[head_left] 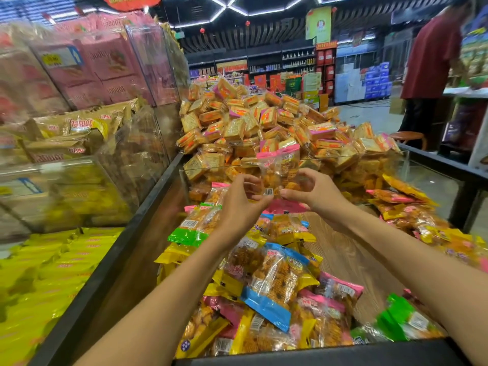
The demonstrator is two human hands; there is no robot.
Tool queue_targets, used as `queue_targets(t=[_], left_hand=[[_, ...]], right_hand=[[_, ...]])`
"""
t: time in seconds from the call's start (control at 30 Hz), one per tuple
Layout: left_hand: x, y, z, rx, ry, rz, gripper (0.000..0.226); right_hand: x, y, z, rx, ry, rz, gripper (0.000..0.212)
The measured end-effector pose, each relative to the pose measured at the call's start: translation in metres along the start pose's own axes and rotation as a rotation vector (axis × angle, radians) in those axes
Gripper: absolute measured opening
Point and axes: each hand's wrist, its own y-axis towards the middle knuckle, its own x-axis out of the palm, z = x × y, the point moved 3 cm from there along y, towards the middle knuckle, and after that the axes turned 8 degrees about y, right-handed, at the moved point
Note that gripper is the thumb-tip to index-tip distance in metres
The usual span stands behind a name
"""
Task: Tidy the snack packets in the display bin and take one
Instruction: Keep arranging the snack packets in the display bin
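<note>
Both my hands hold one clear snack packet with pink ends (280, 170) upright above the display bin (148, 215). My left hand (239, 204) pinches its lower left edge near the barcode. My right hand (311, 194) pinches its lower right edge, fingers curled around the wrapper. Below my arms lie several loose snack packets (274, 283) with blue, pink, yellow and green ends, piled on the bin's wooden floor (343, 249).
Behind a clear divider (369, 157) rises a heap of orange cracker packs (264, 122). Clear bins with yellow and pink boxes (87, 143) stand on the left. A person in a red shirt (433, 62) stands at the far right, by a small stool (408, 137).
</note>
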Motion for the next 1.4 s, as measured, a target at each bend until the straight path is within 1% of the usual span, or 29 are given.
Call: queue_targets(t=[0.07, 0.17, 0.27, 0.3, 0.33, 0.37, 0.43, 0.5, 0.6, 0.67, 0.7, 0.83, 0.87, 0.97, 1.03, 1.07, 1.1, 1.13, 1.17, 1.23, 1.27, 1.3, 1.33, 1.4], left_hand=[[0.008, -0.002, 0.004, -0.039, -0.119, -0.052, 0.034], [0.012, -0.003, 0.004, -0.133, -0.264, -0.104, 0.046], [0.010, 0.001, 0.001, -0.190, -0.356, -0.099, 0.047], [0.009, 0.001, 0.000, -0.211, -0.356, -0.083, 0.052], [0.008, 0.001, -0.002, -0.228, -0.346, -0.074, 0.060], [0.008, 0.002, -0.004, -0.238, -0.342, -0.079, 0.061], [0.008, 0.002, -0.004, -0.244, -0.371, -0.094, 0.047], [0.006, 0.001, 0.000, -0.262, -0.408, -0.127, 0.048], [0.009, 0.001, 0.004, -0.218, -0.468, -0.200, 0.027], [0.011, -0.002, 0.005, -0.188, -0.439, -0.241, 0.022], [0.012, -0.002, 0.003, -0.180, -0.417, -0.241, 0.022], [0.016, -0.001, -0.006, -0.213, -0.342, -0.173, 0.018], [0.018, -0.001, -0.007, -0.229, -0.342, -0.167, 0.020], [0.021, -0.002, -0.012, -0.285, -0.344, -0.146, 0.034], [0.026, 0.004, -0.017, -0.333, -0.265, -0.133, 0.058], [0.032, 0.009, -0.021, -0.360, -0.210, -0.161, 0.068], [0.038, 0.015, -0.023, -0.383, -0.150, -0.190, 0.070], [0.046, 0.020, -0.025, -0.399, -0.108, -0.228, 0.066], [0.053, 0.025, -0.027, -0.414, -0.069, -0.264, 0.053], [0.067, 0.033, -0.029, -0.413, 0.016, -0.312, 0.016], [0.076, 0.037, -0.034, -0.410, 0.067, -0.336, 0.021], [0.083, 0.038, -0.038, -0.400, 0.118, -0.360, 0.031], [0.088, 0.039, -0.044, -0.401, 0.152, -0.380, 0.034], [0.095, 0.042, -0.059, -0.420, 0.229, -0.391, 0.025]], right_hand=[[0.004, -0.004, -0.003, -0.082, -0.044, 0.027, 0.041], [0.014, -0.009, -0.004, -0.117, -0.025, -0.016, 0.045], [0.022, -0.011, -0.007, -0.125, 0.003, -0.101, 0.033], [0.023, -0.012, -0.008, -0.130, 0.017, -0.118, 0.027], [0.022, -0.012, -0.008, -0.142, 0.024, -0.119, 0.023], [0.021, -0.012, -0.009, -0.153, 0.027, -0.097, 0.020], [0.014, -0.010, -0.011, -0.163, 0.008, -0.009, 0.022], [0.005, -0.004, -0.007, -0.103, -0.006, 0.041, 0.034], [0.002, 0.003, 0.004, 0.082, 0.034, -0.041, 0.050], [0.003, 0.003, 0.008, 0.124, 0.070, -0.069, 0.057], [0.003, 0.004, 0.009, 0.122, 0.065, -0.059, 0.056], [0.000, 0.002, 0.010, 0.113, 0.055, -0.007, 0.040], [0.000, 0.001, 0.010, 0.119, 0.051, -0.005, 0.038], [-0.002, 0.000, 0.010, 0.142, -0.004, -0.005, 0.034], [-0.014, 0.002, 0.007, 0.162, -0.034, 0.036, 0.035], [-0.024, 0.004, 0.004, 0.180, -0.037, 0.069, 0.034], [-0.036, 0.007, 0.000, 0.197, -0.034, 0.106, 0.032], [-0.048, 0.009, -0.004, 0.203, -0.040, 0.137, 0.031], [-0.061, 0.011, -0.008, 0.199, -0.069, 0.164, 0.030], [-0.087, 0.012, -0.015, 0.166, -0.181, 0.201, 0.029], [-0.101, 0.011, -0.017, 0.150, -0.231, 0.213, 0.028], [-0.115, 0.008, -0.017, 0.137, -0.269, 0.221, 0.026], [-0.128, 0.005, -0.016, 0.127, -0.301, 0.223, 0.023], [-0.154, -0.002, -0.010, 0.116, -0.377, 0.215, 0.020]])
